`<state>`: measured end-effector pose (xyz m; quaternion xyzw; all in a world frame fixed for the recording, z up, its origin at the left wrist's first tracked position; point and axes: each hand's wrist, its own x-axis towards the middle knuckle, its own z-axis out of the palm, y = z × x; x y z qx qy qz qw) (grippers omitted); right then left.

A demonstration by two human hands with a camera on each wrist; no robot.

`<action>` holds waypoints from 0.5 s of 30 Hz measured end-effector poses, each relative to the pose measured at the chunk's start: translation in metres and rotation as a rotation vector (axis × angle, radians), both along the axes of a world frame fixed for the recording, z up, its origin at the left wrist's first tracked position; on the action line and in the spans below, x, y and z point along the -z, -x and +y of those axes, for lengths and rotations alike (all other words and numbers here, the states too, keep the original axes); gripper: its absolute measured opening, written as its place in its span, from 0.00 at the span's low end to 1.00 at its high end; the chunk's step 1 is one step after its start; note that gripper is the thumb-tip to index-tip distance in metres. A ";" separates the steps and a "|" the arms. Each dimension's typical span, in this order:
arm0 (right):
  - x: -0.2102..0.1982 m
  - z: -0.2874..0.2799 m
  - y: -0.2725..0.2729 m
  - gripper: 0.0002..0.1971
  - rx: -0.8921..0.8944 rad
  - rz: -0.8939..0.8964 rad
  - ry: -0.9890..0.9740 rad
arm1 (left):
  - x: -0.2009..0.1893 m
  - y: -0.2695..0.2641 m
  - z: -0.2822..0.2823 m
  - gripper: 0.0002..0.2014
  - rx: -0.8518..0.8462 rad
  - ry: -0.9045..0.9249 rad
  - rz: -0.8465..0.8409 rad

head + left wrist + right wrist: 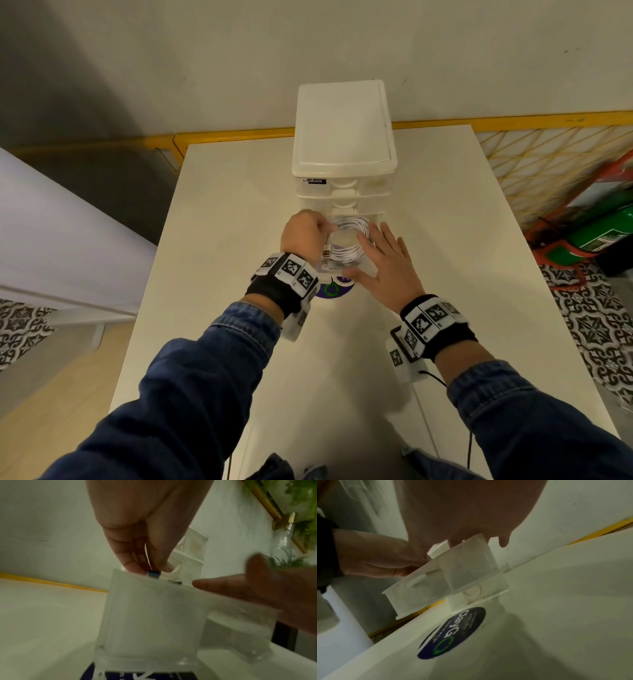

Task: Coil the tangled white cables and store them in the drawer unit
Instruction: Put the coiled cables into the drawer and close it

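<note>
The white drawer unit [342, 137] stands at the back of the table. Its bottom drawer [376, 216] is pulled out toward me, and the coiled white cable [346, 254] lies inside it. My left hand [323, 229] is at the drawer's left side with its fingers curled. In the left wrist view its fingertips [137, 566] pinch a blue-tipped plug [153, 574] just above the translucent drawer wall [154, 615]. My right hand [376, 250] is spread flat, fingers straight, over the coil's right side and the drawer's right edge. The drawer [467, 566] looks translucent from below.
A round dark blue sticker [330, 291] lies on the white table [239, 205] just in front of the drawer. A yellow mesh fence [548, 154] and a green cylinder [603, 229] stand past the table's right edge. A pale counter [51, 222] is at the left.
</note>
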<state>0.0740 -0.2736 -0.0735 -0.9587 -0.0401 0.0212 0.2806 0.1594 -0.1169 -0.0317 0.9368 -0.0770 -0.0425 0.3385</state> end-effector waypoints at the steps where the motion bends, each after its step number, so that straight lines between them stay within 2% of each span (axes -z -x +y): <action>1: 0.000 -0.003 0.001 0.46 -0.021 -0.025 0.014 | -0.003 0.000 0.005 0.11 -0.021 0.024 -0.032; 4: 0.003 -0.011 0.003 0.44 -0.070 -0.121 0.052 | -0.017 -0.002 0.019 0.13 -0.170 0.096 -0.160; 6: 0.006 -0.014 0.004 0.43 -0.068 -0.159 0.043 | -0.032 -0.006 0.023 0.10 -0.334 0.278 -0.242; 8: 0.010 -0.017 0.005 0.42 -0.038 -0.183 0.008 | -0.048 -0.014 0.022 0.15 -0.407 0.510 -0.270; 10: 0.015 -0.018 0.008 0.40 0.003 -0.201 -0.043 | -0.064 -0.026 0.017 0.22 -0.358 0.609 -0.173; 12: 0.021 -0.020 0.011 0.36 0.034 -0.230 -0.116 | -0.075 -0.037 0.011 0.28 -0.244 0.601 -0.004; 15: 0.026 -0.021 0.012 0.32 0.032 -0.263 -0.215 | -0.078 -0.043 0.005 0.33 -0.036 0.368 0.121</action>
